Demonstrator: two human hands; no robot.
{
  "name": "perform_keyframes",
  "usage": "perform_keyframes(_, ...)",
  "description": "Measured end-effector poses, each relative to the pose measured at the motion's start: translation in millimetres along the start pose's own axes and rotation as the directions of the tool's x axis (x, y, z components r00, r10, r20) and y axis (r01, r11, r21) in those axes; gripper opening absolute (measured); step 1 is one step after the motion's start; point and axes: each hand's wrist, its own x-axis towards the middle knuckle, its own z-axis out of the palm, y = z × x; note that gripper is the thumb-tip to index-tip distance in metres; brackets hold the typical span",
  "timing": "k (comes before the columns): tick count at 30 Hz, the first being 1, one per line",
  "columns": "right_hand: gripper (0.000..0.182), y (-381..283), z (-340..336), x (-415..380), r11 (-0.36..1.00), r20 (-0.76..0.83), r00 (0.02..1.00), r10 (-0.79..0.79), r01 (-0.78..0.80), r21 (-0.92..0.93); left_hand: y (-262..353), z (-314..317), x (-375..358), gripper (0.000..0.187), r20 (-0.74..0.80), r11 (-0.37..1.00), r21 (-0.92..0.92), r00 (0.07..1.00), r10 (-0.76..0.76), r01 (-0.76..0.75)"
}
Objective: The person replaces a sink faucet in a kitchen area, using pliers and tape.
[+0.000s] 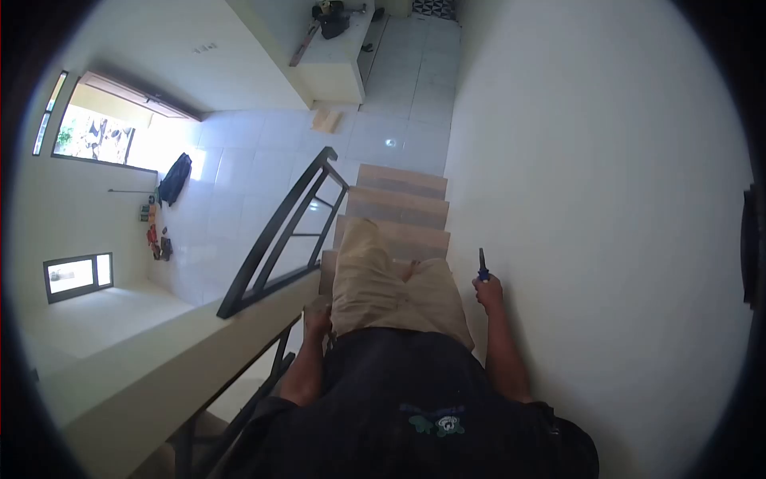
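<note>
My right hand (490, 292) is closed around a hand tool (483, 266) with a blue handle and a narrow dark tip that points ahead, close beside the white wall. Low by my left thigh, my left hand (317, 321) has its fingers curled at a small grey-brown thing (317, 304); I cannot tell what it is. Between the hands are my beige trouser legs, above the wooden stair treads (399, 202).
A dark metal railing (275, 226) runs down the left side of the stairs, with a white wall (590, 199) on the right. Below, a tiled floor (263, 160) holds a flat tan piece (326, 120), a dark jacket-like bundle (175, 180) and small items near an open door.
</note>
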Motion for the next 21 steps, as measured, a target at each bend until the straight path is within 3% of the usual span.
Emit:
perform_keyframes(2, 0.018, 27.5, -6.4, -14.2, 0.997, -0.094, 0.992, -0.080, 0.080, -0.009, 18.3, -11.5, -45.7, 0.043, -0.054, 0.965, -0.239, 0.991, -0.123, 0.107)
perform_keyframes(3, 0.018, -6.5, 45.6, 25.0, 0.991, -0.096, 0.989, -0.114, 0.120, 0.059, 29.1, -42.8, 18.9, 0.043, -0.125, 0.972, -0.226, 0.988, -0.089, 0.059)
perform_keyframes(5, 0.017, -7.7, 54.2, 34.4, 0.981, -0.116, 0.984, -0.138, 0.152, 0.121, 27.8, -36.6, 68.2, 0.034, 0.119, 0.943, -0.207, 0.963, -0.241, 0.262)
perform_keyframes(6, 0.017, 17.6, 29.3, 28.7, 0.984, -0.153, 0.979, -0.137, 0.152, 0.095, 17.2, 3.2, 74.7, 0.034, 0.154, 0.945, -0.217, 0.965, -0.213, 0.244)
perform_keyframes(7, 0.017, 22.3, 26.9, 43.8, 0.977, -0.235, 0.956, -0.178, 0.200, 0.073, 12.0, 24.2, 109.7, 0.031, 0.097, 0.991, -0.077, 0.989, 0.112, -0.105)
perform_keyframes(8, 0.017, 26.5, 42.2, 55.8, 0.969, -0.305, 0.930, -0.207, 0.238, 0.069, -0.1, 30.1, 152.9, 0.031, 0.072, 0.898, 0.107, 0.904, 0.421, -0.427)
perform_keyframes(9, 0.017, 30.1, 65.2, 80.3, 0.955, -0.339, 0.912, -0.230, 0.279, 0.102, -0.6, 37.8, 213.8, 0.034, 0.051, 0.939, 0.025, 0.939, 0.341, -0.343)
perform_keyframes(11, 0.018, 60.7, 92.1, 123.0, 0.970, -0.408, 0.894, -0.187, 0.234, 0.068, 43.0, 26.5, 209.5, 0.033, -0.052, 0.923, 0.139, 0.928, 0.369, -0.359)
perform_keyframes(12, 0.018, 58.1, 88.2, 121.9, 0.971, -0.401, 0.896, -0.191, 0.233, 0.057, 56.3, 23.0, 221.9, 0.031, 0.034, 0.836, 0.331, 0.891, 0.452, -0.437)
perform_keyframes(13, 0.018, 61.7, 79.2, 85.5, 0.982, -0.312, 0.948, -0.068, 0.119, 0.147, 46.6, 14.2, 212.1, 0.030, 0.174, 0.709, 0.501, 0.860, 0.479, -0.497)
perform_keyframes(14, 0.019, 58.9, 67.4, 70.5, 0.971, -0.237, 0.971, 0.026, 0.031, 0.235, 72.8, 9.2, 154.7, 0.032, -0.182, 0.928, -0.144, 0.931, 0.316, -0.343)
perform_keyframes(17, 0.018, 84.8, 69.8, 96.4, 0.991, -0.309, 0.950, -0.033, 0.071, 0.114, 95.3, 16.3, 146.3, 0.037, -0.207, 0.829, -0.316, 0.886, 0.415, -0.462)
perform_keyframes(19, 0.017, 80.1, 83.7, 113.7, 0.975, -0.266, 0.963, -0.035, 0.091, 0.202, 111.5, 16.3, 144.7, 0.037, -0.283, 0.804, -0.211, 0.822, 0.494, -0.556)
perform_keyframes(21, 0.017, 54.0, 75.4, 123.7, 0.966, -0.217, 0.976, -0.033, 0.087, 0.243, 128.4, 17.9, 153.6, 0.037, -0.296, 0.778, -0.299, 0.829, 0.475, -0.552)
